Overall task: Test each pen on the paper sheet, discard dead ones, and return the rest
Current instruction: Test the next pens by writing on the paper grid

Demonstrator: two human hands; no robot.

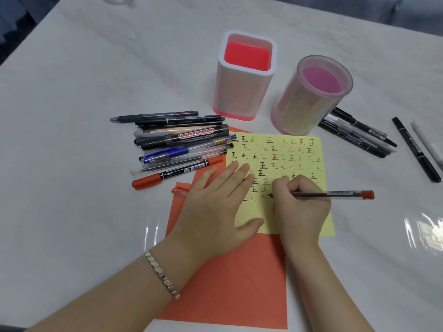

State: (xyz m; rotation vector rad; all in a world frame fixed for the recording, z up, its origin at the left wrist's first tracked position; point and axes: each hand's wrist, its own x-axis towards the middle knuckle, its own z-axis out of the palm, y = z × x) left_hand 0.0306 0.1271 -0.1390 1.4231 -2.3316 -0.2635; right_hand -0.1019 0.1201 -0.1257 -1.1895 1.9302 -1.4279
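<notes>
A yellow paper sheet [287, 154] covered with rows of written test marks lies on a larger orange sheet [230, 283]. My right hand [299, 207] grips a thin pen with a red end cap [335, 194], its tip touching the yellow sheet. Flat on the paper's left part rests my left hand [215, 204], fingers straight. A pile of several pens and markers [179, 144] lies left of the sheet. Behind it stand a white square holder with a red inside [244, 77] and a clear round holder with a pink base [311, 97]. No pens show inside either.
Several black and white pens [357, 135] lie right of the round holder, with two more [417, 149] further right. A red pen cap [179, 191] peeks out by my left hand. The table [84, 92] has a white cover with a glossy film.
</notes>
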